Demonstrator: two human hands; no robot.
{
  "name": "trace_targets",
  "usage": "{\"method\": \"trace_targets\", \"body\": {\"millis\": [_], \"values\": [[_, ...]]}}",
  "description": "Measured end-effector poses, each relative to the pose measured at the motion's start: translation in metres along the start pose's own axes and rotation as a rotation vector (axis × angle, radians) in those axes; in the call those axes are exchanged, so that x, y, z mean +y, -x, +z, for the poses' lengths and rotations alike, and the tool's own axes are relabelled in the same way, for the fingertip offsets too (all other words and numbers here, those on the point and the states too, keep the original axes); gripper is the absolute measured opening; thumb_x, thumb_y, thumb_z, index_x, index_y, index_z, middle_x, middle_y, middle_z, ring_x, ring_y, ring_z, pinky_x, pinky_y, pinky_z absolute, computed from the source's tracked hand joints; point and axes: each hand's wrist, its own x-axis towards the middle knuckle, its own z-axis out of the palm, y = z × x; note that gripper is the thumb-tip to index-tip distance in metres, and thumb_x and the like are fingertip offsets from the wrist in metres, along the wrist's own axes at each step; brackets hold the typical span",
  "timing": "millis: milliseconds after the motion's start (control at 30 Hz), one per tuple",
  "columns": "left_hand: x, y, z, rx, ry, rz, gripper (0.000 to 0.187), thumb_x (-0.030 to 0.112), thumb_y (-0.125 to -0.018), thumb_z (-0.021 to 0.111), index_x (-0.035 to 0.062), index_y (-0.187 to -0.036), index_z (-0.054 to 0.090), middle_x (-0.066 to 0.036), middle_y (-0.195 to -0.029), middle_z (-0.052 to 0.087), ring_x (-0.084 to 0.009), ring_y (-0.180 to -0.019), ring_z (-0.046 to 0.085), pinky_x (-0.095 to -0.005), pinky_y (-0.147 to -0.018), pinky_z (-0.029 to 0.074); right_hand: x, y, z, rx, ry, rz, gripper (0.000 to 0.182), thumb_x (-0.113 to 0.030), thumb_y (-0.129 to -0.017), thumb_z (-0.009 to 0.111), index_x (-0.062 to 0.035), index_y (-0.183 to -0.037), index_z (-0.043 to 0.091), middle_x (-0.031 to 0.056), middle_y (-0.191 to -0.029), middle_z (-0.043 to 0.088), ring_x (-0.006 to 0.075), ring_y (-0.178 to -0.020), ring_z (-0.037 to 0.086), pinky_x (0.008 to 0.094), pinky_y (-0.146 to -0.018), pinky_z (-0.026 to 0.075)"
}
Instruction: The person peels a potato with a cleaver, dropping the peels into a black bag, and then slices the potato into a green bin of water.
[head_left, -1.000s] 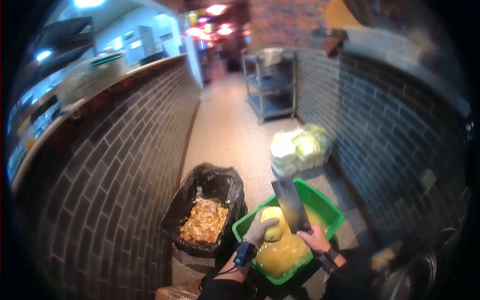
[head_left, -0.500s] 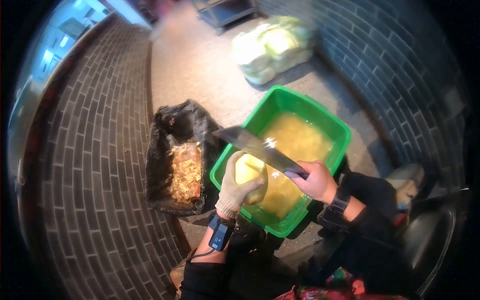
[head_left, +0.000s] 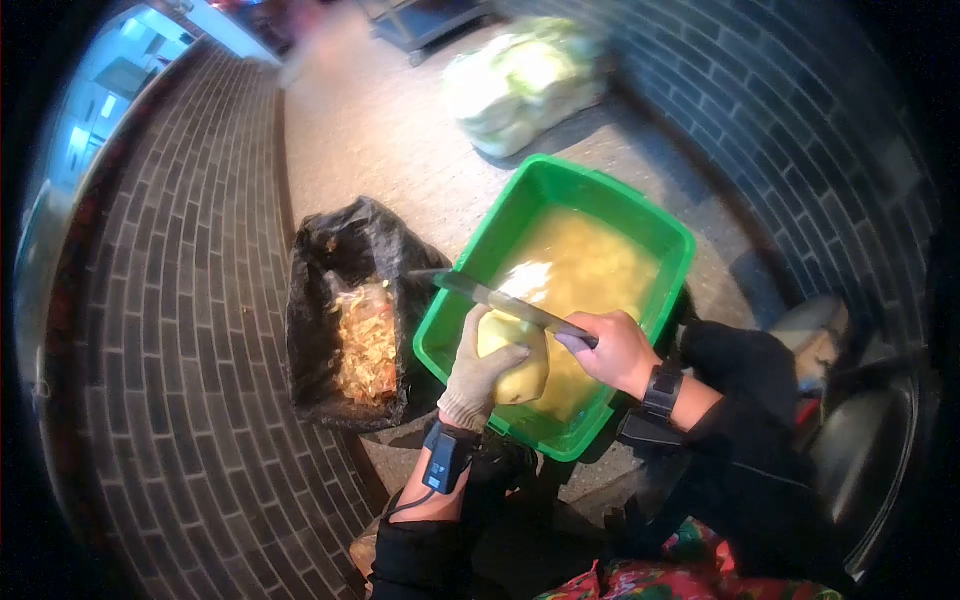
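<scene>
My left hand (head_left: 474,375), in a pale knit glove, is wrapped round a large peeled potato (head_left: 521,372). My right hand (head_left: 612,350) is bare and grips the handle of a long knife (head_left: 503,303). The blade points left, its edge by the potato's upper side; whether it touches cannot be made out. Both hands are over a green tub (head_left: 428,335) of cloudy water, where several yellowish pieces (head_left: 590,262) lie submerged and blurred.
A bin lined with a black bag (head_left: 310,300) stands left of the tub with peelings (head_left: 366,345) inside. Beyond the tub sits a wrapped bundle of cabbages (head_left: 525,85). Brick walls (head_left: 185,280) flank both sides. A dark cart (head_left: 425,25) is at the top.
The knife blade has turned from showing its broad face to a narrower view. The potato has tilted in my left hand. The whole view has shifted slightly.
</scene>
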Motion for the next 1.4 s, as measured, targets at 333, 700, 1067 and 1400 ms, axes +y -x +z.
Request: {"method": "trace_targets", "body": {"millis": [333,700,1067,1400], "values": [[0.005,-0.001,0.016,0.048,-0.029,-0.001,0.076,0.008,-0.071,0.078,0.0029,-0.136,0.039,-0.012,-0.115,0.056,-0.0204,-0.103,0.058,-0.0341,-0.086,0.052,0.004,-0.001,0.006,0.056,0.06,-0.027,0.013,-0.018,-0.086,0.064,-0.006,-0.087,0.069,0.0195,-0.072,0.062,0.0383,-0.064,0.061,0.0425,-0.058,0.048],[-0.027,-0.011,0.037,0.265,0.002,0.051,0.077,0.014,-0.073,0.079,0.0046,-0.138,0.038,-0.015,-0.119,0.055,-0.0225,-0.104,0.059,-0.0335,-0.086,0.052,0.002,0.001,0.026,0.094,-0.038,0.261,0.022,-0.022,-0.09,0.058,-0.0031,-0.093,0.068,0.0229,-0.077,0.064,0.0413,-0.075,0.064,0.047,-0.067,0.05],[-0.013,-0.017,0.013,-0.046,0.251,-0.009,0.086,0.006,-0.07,0.075,0.0073,-0.145,0.034,-0.013,-0.125,0.052,-0.0255,-0.112,0.055,-0.0381,-0.095,0.049,0.032,-0.011,-0.003,0.147,-0.166,0.217,0.024,-0.024,-0.086,0.062,-0.0001,-0.088,0.067,0.0236,-0.076,0.064,0.0408,-0.073,0.064,0.0447,-0.066,0.05],[-0.002,-0.015,-0.004,-0.178,0.377,-0.002,0.093,0.028,-0.068,0.074,0.0076,-0.147,0.03,-0.014,-0.131,0.049,-0.0296,-0.119,0.052,-0.0425,-0.099,0.047,0.017,-0.018,-0.028,-0.003,-0.073,0.008,0.026,-0.03,-0.084,0.066,-0.0045,-0.085,0.072,0.0197,-0.07,0.064,0.0375,-0.064,0.063,0.0432,-0.061,0.049]]}}
